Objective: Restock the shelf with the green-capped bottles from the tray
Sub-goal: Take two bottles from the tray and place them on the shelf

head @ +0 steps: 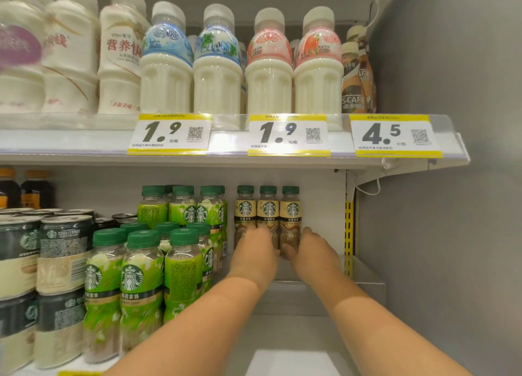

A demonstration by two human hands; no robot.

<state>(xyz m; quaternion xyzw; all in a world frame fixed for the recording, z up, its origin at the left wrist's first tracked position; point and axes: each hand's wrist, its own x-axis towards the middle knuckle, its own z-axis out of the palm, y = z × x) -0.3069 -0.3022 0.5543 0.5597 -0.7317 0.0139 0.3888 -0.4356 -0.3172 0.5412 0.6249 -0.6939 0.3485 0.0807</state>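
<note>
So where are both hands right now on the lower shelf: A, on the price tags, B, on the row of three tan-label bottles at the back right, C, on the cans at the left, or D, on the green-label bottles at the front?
B: the left hand and right hand both reach the bases of the three tan-label bottles at the back right of the lower shelf.

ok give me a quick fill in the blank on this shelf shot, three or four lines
1. Both hands, left hand and right hand, reach to a row of ____ beige-label bottles at the back of the lower shelf.
2. The caps on those bottles are ____.
3. The price tag furthest right reads ____.
4. The green-label bottles stand to the ____ of the hands.

Missing words: three; green; 4.5; left
</note>
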